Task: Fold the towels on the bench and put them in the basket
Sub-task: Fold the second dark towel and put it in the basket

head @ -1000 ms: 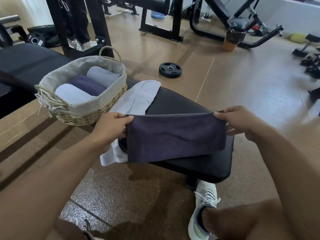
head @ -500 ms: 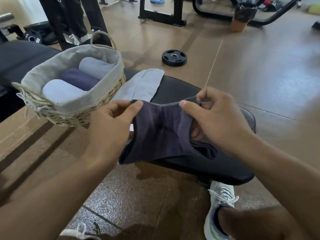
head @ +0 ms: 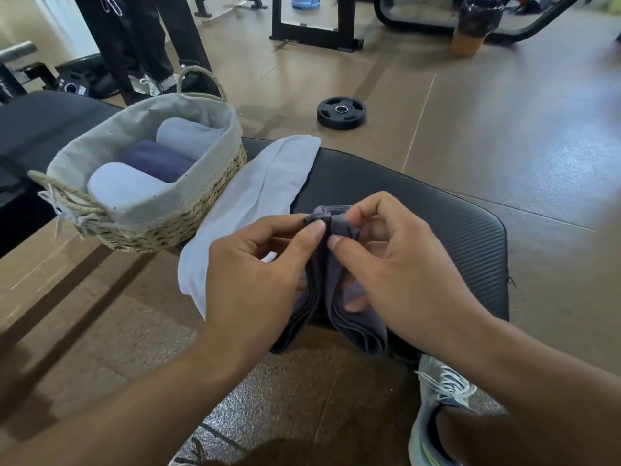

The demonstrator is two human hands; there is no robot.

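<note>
A lined wicker basket holds three rolled towels beside a pale towel draped on the bench. The left hand and right hand pinch the dark towel's top corners together above the bench edge; soft, light and limp, it is likely best gripped at corners and fold.

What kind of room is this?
Most likely a gym: a padded black bench, a round weight plate lying on the floor, and black metal exercise machine frames standing behind.
</note>
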